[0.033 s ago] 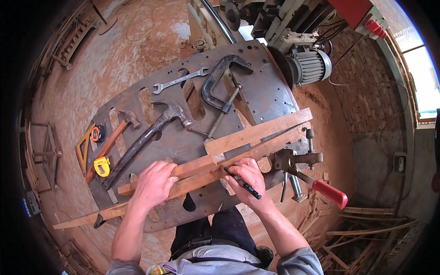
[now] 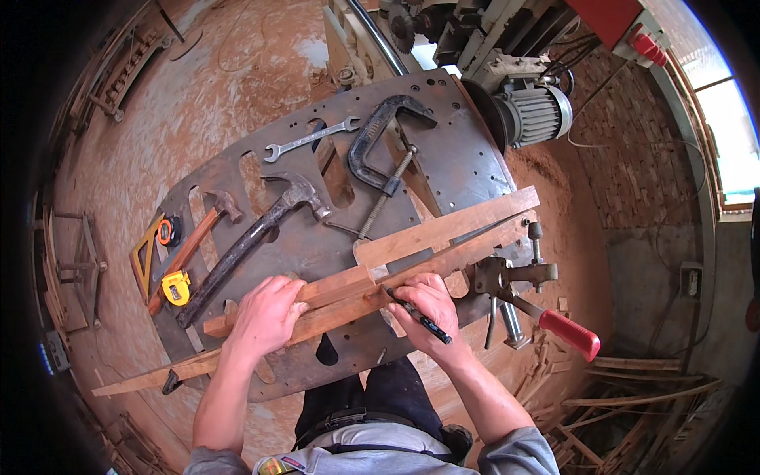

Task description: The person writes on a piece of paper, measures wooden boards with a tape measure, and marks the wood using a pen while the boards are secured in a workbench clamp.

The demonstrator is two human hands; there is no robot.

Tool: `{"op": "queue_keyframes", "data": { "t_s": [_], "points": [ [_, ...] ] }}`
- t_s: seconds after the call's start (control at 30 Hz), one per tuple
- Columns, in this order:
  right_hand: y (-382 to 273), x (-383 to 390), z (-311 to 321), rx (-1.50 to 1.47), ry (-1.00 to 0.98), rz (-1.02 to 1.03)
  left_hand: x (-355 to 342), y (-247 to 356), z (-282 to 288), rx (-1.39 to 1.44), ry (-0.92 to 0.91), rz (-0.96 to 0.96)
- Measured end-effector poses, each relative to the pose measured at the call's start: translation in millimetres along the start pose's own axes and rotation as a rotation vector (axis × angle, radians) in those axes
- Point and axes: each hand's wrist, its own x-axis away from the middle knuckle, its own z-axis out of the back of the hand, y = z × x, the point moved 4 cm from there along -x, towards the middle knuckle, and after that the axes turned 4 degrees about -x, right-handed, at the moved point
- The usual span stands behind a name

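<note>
My left hand (image 2: 266, 315) has its fingers wrapped over a short wooden piece (image 2: 332, 286) lying along a long wooden strip (image 2: 142, 378). My right hand (image 2: 423, 317) holds a black marker (image 2: 435, 329) against the strip, its tip near the short piece's end. Another board (image 2: 451, 226) runs up to the right beside that end. Beyond my hands lie a claw hammer (image 2: 241, 257), a wooden-handled hammer (image 2: 202, 236), a yellow tape measure (image 2: 176, 290), an orange-black tape (image 2: 168, 231), a yellow square (image 2: 142, 257), a wrench (image 2: 313, 138) and a large C-clamp (image 2: 370, 150).
The slotted steel table (image 2: 463, 142) holds a red-handled toggle clamp (image 2: 568, 333) at its right. A machine with a motor (image 2: 534, 117) stands behind. Wood scraps (image 2: 625, 396) lie low on the right; wooden frames (image 2: 75, 269) stand far left. A brick wall (image 2: 625, 142) is at right.
</note>
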Motion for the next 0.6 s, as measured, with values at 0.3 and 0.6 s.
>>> {"op": "queue_keyframes", "data": {
  "t_s": [0.3,0.6],
  "points": [
    [0,1,1,0.004,-0.002,-0.001,11,12,-19,-0.173,0.19,0.03],
    [1,1,0,0.002,0.0,0.009,11,7,-18,-0.004,0.11,0.047]
  ]
}}
